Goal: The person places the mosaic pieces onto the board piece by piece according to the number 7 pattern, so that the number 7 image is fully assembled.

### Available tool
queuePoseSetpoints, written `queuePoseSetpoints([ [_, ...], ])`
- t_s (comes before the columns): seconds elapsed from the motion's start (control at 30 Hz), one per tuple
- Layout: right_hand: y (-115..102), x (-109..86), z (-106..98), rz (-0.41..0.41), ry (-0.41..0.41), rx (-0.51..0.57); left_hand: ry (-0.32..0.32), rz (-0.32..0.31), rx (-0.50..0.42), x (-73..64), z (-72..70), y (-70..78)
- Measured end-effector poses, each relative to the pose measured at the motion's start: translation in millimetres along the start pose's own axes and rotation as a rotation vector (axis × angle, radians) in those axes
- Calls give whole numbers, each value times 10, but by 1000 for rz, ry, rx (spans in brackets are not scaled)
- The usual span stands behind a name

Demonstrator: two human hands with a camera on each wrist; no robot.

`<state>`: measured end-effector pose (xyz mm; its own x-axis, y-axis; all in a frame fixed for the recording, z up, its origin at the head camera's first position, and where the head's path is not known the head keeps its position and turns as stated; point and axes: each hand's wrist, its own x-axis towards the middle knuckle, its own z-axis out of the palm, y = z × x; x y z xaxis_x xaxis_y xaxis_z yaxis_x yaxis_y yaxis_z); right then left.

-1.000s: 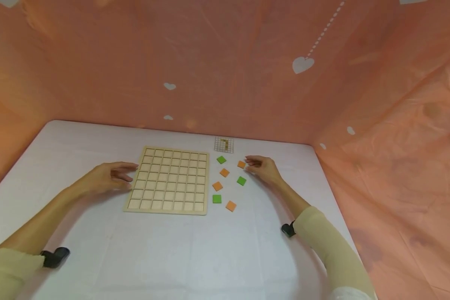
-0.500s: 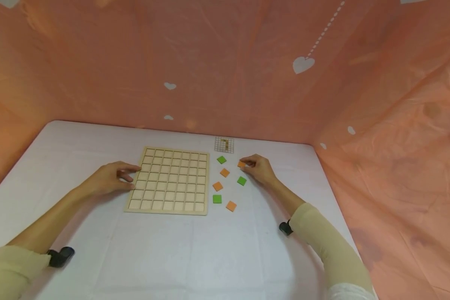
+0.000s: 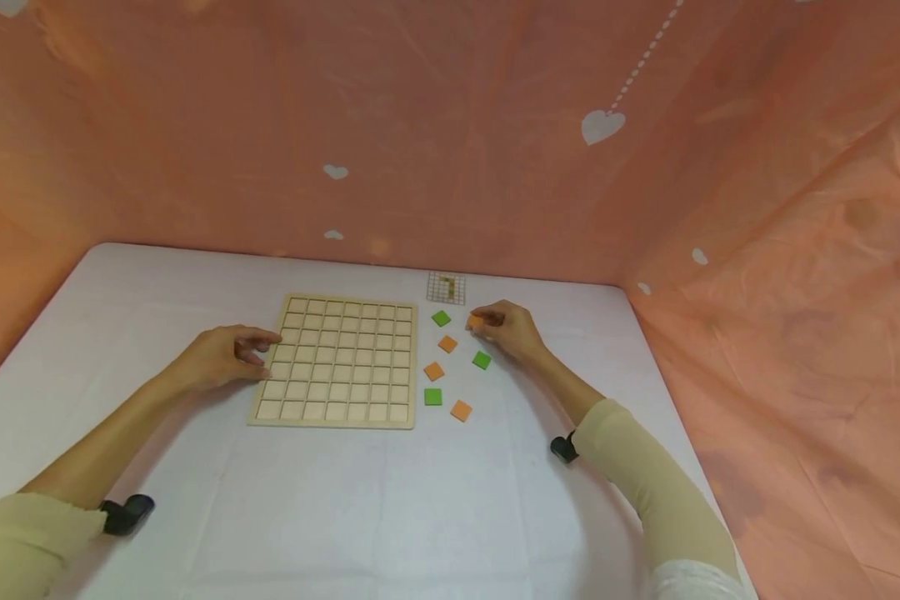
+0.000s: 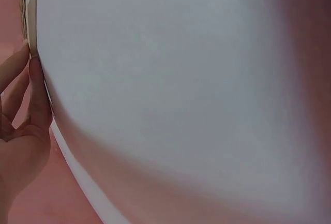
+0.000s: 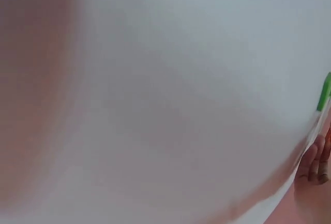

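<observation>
A square wooden grid board (image 3: 414, 367) lies on the white table. At its left edge rests my left hand (image 3: 221, 358), thumb and fingers spread and nearly straight. The left wrist view has the fingertips right at the board's side (image 4: 32, 17). To the right of the board, my right hand (image 3: 517, 333) pinches an orange square tile (image 3: 472, 322) between thumb and fingers. Other orange tiles (image 3: 447, 343) and green tiles (image 3: 482, 360) lie loose between board and right hand. In the right wrist view only part of the right hand (image 5: 313, 167) shows, near a green tile (image 5: 324, 93).
A small pattern card (image 3: 446, 288) with a printed grid and a few coloured squares lies at the table's back edge. An orange curtain (image 3: 450, 150) with white hearts hangs behind and beside the white tablecloth (image 3: 375, 508).
My right hand has moved left, closed its fingers on the orange tile and shifted it slightly back and left. My left hand has moved slightly right to the board's edge.
</observation>
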<state>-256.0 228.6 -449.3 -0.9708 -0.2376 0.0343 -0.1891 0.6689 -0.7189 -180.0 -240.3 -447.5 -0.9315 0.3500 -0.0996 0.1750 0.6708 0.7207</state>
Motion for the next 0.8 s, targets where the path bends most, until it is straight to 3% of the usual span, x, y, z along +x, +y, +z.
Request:
queuePoseSetpoints([
  [0.23,-150,49,98,14,-25,72,5,-14,4,-1,17,28],
  [0.47,-312,146,241,-44,-27,65,13,-66,-1,13,23,83],
  [0.8,-520,293,490,-102,-73,90,4,-73,-3,35,47,86],
])
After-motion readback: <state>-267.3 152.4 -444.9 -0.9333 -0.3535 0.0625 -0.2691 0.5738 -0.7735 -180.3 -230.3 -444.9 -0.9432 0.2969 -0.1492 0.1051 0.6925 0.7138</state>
